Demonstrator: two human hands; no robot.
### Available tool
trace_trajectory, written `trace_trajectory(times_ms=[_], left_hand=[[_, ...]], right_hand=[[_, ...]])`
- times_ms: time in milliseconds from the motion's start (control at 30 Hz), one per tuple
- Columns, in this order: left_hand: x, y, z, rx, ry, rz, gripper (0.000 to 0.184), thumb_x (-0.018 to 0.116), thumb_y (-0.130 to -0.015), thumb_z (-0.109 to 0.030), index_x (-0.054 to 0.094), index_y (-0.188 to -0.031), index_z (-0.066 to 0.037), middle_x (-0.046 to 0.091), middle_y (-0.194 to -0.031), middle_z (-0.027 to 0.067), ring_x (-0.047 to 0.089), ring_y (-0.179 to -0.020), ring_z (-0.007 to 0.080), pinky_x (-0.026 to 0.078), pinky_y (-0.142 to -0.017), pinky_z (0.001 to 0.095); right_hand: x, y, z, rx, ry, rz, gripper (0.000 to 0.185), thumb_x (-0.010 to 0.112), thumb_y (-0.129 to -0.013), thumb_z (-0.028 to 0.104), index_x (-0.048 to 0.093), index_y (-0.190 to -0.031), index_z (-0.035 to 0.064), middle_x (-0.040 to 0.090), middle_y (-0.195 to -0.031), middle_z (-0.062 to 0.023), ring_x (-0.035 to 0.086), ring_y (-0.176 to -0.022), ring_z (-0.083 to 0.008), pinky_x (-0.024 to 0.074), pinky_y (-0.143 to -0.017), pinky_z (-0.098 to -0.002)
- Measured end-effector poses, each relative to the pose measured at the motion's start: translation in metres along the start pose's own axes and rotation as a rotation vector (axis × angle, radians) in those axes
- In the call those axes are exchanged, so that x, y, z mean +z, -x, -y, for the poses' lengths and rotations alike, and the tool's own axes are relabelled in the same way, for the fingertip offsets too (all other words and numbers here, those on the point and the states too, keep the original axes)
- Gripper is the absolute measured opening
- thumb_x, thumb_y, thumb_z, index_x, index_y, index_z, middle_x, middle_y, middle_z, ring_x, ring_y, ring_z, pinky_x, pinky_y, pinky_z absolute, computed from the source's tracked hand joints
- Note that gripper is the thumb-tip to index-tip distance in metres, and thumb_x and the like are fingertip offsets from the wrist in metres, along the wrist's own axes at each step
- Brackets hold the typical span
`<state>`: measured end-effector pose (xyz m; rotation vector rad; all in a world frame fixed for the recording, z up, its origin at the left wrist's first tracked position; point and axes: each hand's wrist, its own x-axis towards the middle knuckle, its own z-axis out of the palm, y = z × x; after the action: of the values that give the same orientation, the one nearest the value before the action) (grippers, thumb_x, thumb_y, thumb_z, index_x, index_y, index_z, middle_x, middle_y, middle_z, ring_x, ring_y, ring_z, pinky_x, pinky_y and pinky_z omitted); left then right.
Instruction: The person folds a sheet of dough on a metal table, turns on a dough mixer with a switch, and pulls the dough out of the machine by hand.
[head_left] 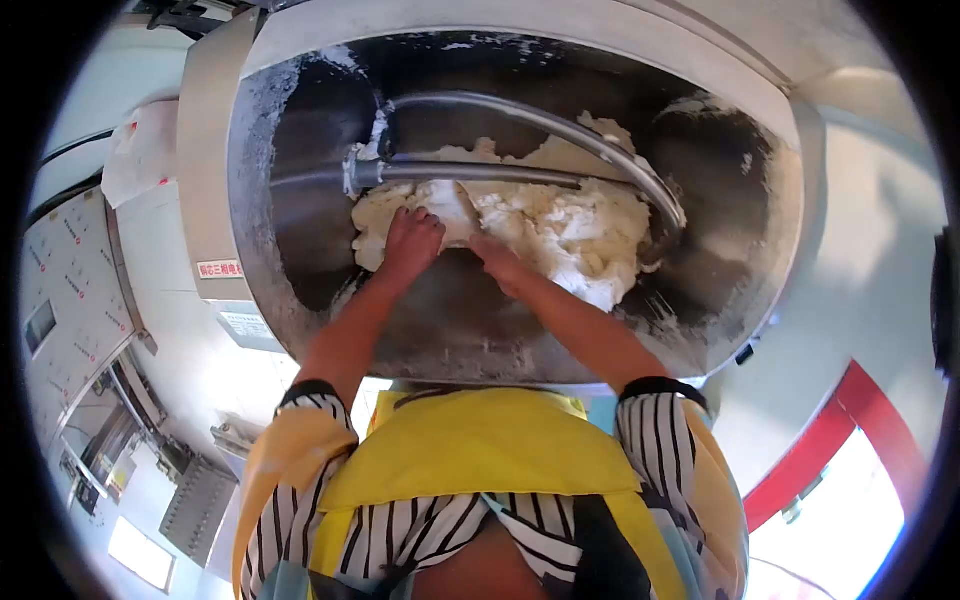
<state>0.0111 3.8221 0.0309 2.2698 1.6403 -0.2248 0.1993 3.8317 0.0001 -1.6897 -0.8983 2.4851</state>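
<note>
A big lumpy mass of pale dough (570, 225) lies in the metal mixer bowl (415, 320), under and around a curved steel mixing bar (530, 115). My left hand (415, 238) is on the dough's left part, its fingers curled and pressed into it. Just to the right, my right hand (492, 258) grips the near edge of the dough, fingers closed and partly hidden by it. Between the two hands the dough surface looks smoother than the rough lump on the right.
A straight steel shaft (480, 172) crosses the bowl just beyond my hands, with dough stuck at its left joint. The bowl's near rim (480, 383) runs below my forearms. The mixer's side housing (205, 150) stands at the left.
</note>
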Motion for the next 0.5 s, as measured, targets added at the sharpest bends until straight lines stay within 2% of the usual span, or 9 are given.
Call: trace_trajectory(times_ms=[67,100,133,200,233,333,367,433,500], left_hand=[[-0.003,0.005,0.010,-0.039,0.047,-0.024,0.018,0.056,-0.067,-0.010,0.060,-0.084,-0.012,0.058,-0.091,0.0006,0.049,-0.096,0.0168,0.035,-0.083,0.0373],[-0.007,0.007,0.014,-0.048,0.062,-0.047,0.022,0.056,-0.066,-0.010,0.060,-0.087,-0.011,0.058,-0.093,0.0006,0.050,-0.096,0.0162,0.033,-0.085,0.0359],[-0.007,0.008,0.018,-0.061,0.077,-0.069,0.026,0.057,-0.065,-0.010,0.059,-0.091,-0.010,0.058,-0.096,0.0006,0.050,-0.097,0.0155,0.032,-0.086,0.0346],[-0.002,0.016,0.030,-0.029,0.272,-0.063,0.035,0.060,-0.065,-0.009,0.057,-0.100,-0.008,0.055,-0.104,0.0048,0.047,-0.103,0.0196,0.032,-0.090,0.0368],[0.000,0.019,0.037,-0.013,0.367,-0.059,0.040,0.062,-0.065,-0.009,0.055,-0.104,-0.007,0.054,-0.108,0.0070,0.046,-0.107,0.0216,0.031,-0.092,0.0380],[-0.011,0.030,0.044,-0.487,0.666,-0.400,0.054,0.065,-0.067,-0.011,0.046,-0.117,-0.004,0.049,-0.113,0.0144,0.043,-0.111,0.0286,0.031,-0.094,0.0408],[0.007,0.046,0.051,-0.674,0.624,-0.333,0.056,0.064,-0.073,-0.020,0.040,-0.119,0.000,0.045,-0.118,0.0204,0.041,-0.112,0.0348,0.033,-0.093,0.0415],[0.044,0.057,0.059,-0.824,0.794,-0.287,0.063,0.066,-0.072,-0.027,0.037,-0.121,0.001,0.045,-0.119,0.0211,0.043,-0.111,0.0350,0.035,-0.092,0.0401],[0.048,0.053,0.064,-0.980,0.899,-0.181,0.069,0.067,-0.071,-0.034,0.037,-0.120,0.002,0.047,-0.118,0.0211,0.046,-0.109,0.0347,0.037,-0.090,0.0389]], right_hand=[[0.005,-0.044,-0.012,0.088,-0.104,-0.182,0.052,0.046,-0.087,0.043,0.045,-0.120,0.0042,0.045,-0.118,-0.0054,0.043,-0.104,-0.0170,0.0344,-0.088,-0.0344],[0.004,-0.058,-0.011,-0.057,-0.125,-0.006,0.057,0.047,-0.085,0.046,0.041,-0.124,0.0055,0.044,-0.121,-0.0067,0.041,-0.109,-0.0189,0.0326,-0.092,-0.0347],[0.006,-0.072,-0.012,-0.103,-0.209,-0.030,0.059,0.048,-0.084,0.046,0.039,-0.126,0.0057,0.043,-0.123,-0.0070,0.041,-0.109,-0.0189,0.0326,-0.092,-0.0337],[0.016,-0.096,-0.011,-0.187,-0.382,-0.077,0.062,0.050,-0.084,0.046,0.035,-0.129,0.0061,0.042,-0.125,-0.0075,0.042,-0.110,-0.0190,0.0325,-0.093,-0.0316],[0.018,-0.113,-0.008,-0.166,-0.356,-0.114,0.063,0.051,-0.083,0.045,0.034,-0.130,0.0055,0.041,-0.126,-0.0075,0.043,-0.110,-0.0188,0.0329,-0.093,-0.0308],[0.019,-0.139,-0.010,-0.101,-0.291,-0.154,0.066,0.053,-0.082,0.043,0.031,-0.131,0.0046,0.040,-0.127,-0.0075,0.045,-0.110,-0.0185,0.0342,-0.093,-0.0293],[0.019,-0.139,-0.014,-0.090,-0.285,-0.124,0.066,0.053,-0.082,0.043,0.031,-0.131,0.0049,0.041,-0.127,-0.0076,0.045,-0.110,-0.0186,0.0347,-0.093,-0.0295],[0.013,-0.147,-0.010,-0.093,-0.264,-0.060,0.066,0.054,-0.082,0.044,0.032,-0.131,0.0054,0.042,-0.126,-0.0076,0.046,-0.109,-0.0187,0.0357,-0.092,-0.0299],[0.004,-0.151,-0.017,-0.083,-0.255,-0.013,0.065,0.054,-0.082,0.044,0.032,-0.130,0.0058,0.043,-0.125,-0.0077,0.047,-0.108,-0.0189,0.0368,-0.092,-0.0303]])
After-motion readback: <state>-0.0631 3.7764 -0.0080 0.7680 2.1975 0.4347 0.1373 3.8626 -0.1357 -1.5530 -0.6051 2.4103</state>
